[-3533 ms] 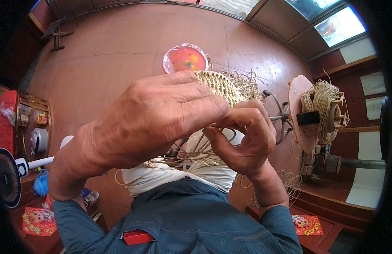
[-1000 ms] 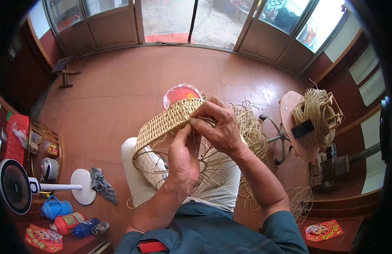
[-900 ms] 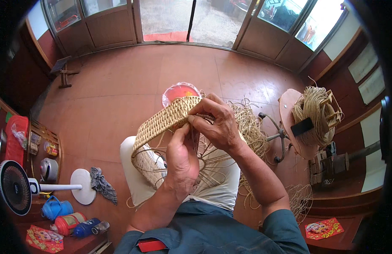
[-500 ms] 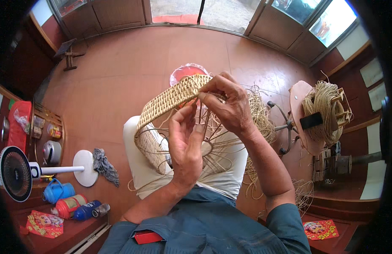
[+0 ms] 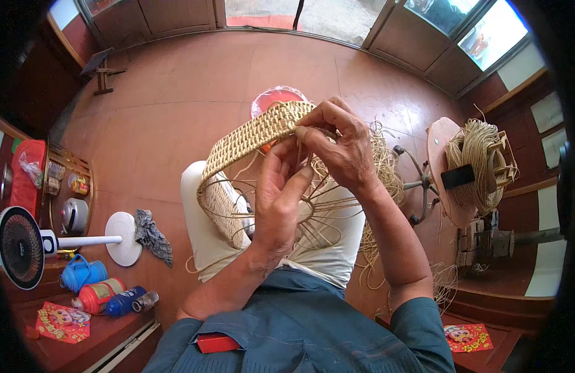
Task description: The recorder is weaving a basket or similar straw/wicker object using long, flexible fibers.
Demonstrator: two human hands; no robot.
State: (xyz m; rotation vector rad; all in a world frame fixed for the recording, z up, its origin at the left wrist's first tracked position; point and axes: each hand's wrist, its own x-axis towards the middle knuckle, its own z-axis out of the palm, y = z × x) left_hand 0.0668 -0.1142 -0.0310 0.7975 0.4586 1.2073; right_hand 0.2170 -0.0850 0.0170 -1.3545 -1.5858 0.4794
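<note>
A curved woven basket wall (image 5: 253, 142) of pale cord arches over my lap. Thin bare spokes (image 5: 328, 204) run from its edge to a small ring (image 5: 306, 210) between my thighs. With thumb and fingers pinched, my right hand (image 5: 346, 149) grips a cord at the far right end of the weave. Just below and to the left, my left hand (image 5: 278, 199) is closed, its fingertips on a spoke close to the woven edge. The fingers partly cover the exact spot where cord and spoke meet.
Loose cord (image 5: 384, 168) lies heaped right of my knees. Beyond stands a round stool (image 5: 446, 140) carrying a cord coil (image 5: 477, 155) and a black phone (image 5: 457, 177). A red basin (image 5: 278, 96) sits past the basket. A white fan (image 5: 88, 242) and several bottles are at left.
Both hands stay at the weave's right end. My left fingers have moved slightly up and right, closer to the right hand. The view has shifted a little.
</note>
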